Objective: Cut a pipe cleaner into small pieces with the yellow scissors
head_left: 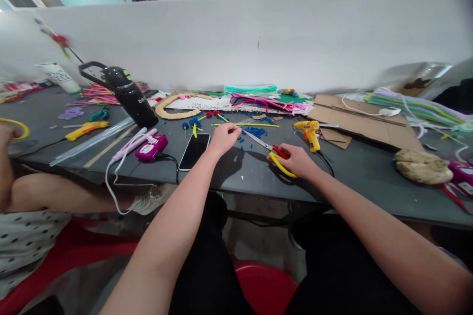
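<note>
In my right hand is a pair of scissors with red and yellow handles, its blades pointing up and left. My left hand is closed in a pinch beside the blade tips; what the fingertips hold, if anything, is too small to make out. Small blue cut pieces are scattered on the table just past the blades. A yellow pipe cleaner lies behind them. Left of my left hand, blue pompom-like pieces sit near a yellow-green twisted piece. A phone lies under my left forearm's side.
A yellow glue gun stands to the right, before cardboard sheets. A black bottle, a purple box with cables and another yellow tool are left. Another person's arm reaches in at far left. Pipe cleaner bundles line the back.
</note>
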Available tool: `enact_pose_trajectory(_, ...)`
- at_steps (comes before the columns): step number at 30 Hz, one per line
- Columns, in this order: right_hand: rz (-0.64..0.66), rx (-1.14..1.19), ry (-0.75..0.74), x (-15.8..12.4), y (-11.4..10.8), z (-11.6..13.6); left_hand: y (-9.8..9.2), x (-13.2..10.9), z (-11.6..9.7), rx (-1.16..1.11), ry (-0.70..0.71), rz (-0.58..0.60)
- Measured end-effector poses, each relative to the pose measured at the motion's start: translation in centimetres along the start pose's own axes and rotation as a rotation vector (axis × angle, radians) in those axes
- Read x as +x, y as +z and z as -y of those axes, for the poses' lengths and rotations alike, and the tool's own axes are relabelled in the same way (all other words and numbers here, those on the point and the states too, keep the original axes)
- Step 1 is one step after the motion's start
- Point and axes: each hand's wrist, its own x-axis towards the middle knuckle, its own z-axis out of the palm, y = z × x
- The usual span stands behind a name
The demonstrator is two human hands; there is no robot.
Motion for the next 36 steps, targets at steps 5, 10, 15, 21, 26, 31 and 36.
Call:
enact_pose_trajectory(5,0.002,-0.025,-0.011,0.17,0.05,-0.12,0.12,0.11,0.24,-0.008,0.005,-0.003)
enact_pose_trajectory(10,-0.015,0.021,0.023,0.18,0.12,0.01,0.10,0.17,0.34,-0.017,0.011,0.000)
enact_pose_trajectory(15,-0.033,0.093,0.045,-0.22,-0.06,0.41,0.13,0.27,0.33,-0.036,-0.017,-0.003)
enact_pose_trajectory(21,-0.024,0.058,0.026,-0.43,-0.19,0.61,0.21,0.40,0.56,-0.067,-0.027,0.010)
enact_pose_trajectory(26,-0.010,0.023,0.017,-0.32,-0.18,0.69,0.11,0.27,0.51,-0.033,-0.003,0.025)
enact_pose_trajectory(31,-0.014,0.007,0.012,-0.23,-0.09,0.45,0.15,0.27,0.43,-0.034,0.002,0.036)
enact_pose_trajectory(36,-0.012,-0.004,0.001,-0.15,-0.03,0.21,0.24,0.30,0.56,-0.040,0.017,0.043)
